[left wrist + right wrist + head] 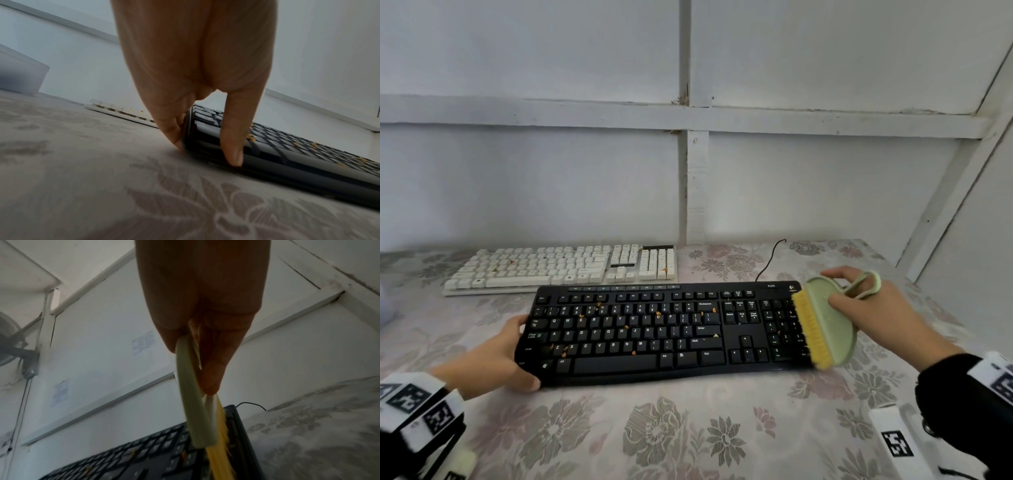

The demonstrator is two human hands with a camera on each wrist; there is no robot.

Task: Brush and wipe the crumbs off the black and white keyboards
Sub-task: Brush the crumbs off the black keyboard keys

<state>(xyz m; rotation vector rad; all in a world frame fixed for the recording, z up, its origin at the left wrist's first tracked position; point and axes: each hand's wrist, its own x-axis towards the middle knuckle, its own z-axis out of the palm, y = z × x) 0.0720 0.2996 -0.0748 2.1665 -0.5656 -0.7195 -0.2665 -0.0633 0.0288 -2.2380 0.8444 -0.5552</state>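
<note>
my left hand clamps black keyboard frame centre | right hand grips brush at its right end | risk: bristles flick crumbs onto white keyboard behind, upper left

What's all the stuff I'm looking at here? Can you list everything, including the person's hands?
black plastic keyboard: one, black, on the table nearest the person.
white plastic keyboard: one, white, behind the black one.
orange crumbs: many, orange, scattered on both keyboards.
pale green plastic brush with yellow bristles: one, green and yellow, bristles at the black keyboard's right end.
thin black cable: one, black, behind the black keyboard.
floral tablecloth: one, grey and pink, covering the table.
white panelled wall: white, behind the table.
translucent plastic container: one, whitish, far left.
left hand: its grip holds the black keyboard's left end.
right hand: its grip holds the brush.
</note>
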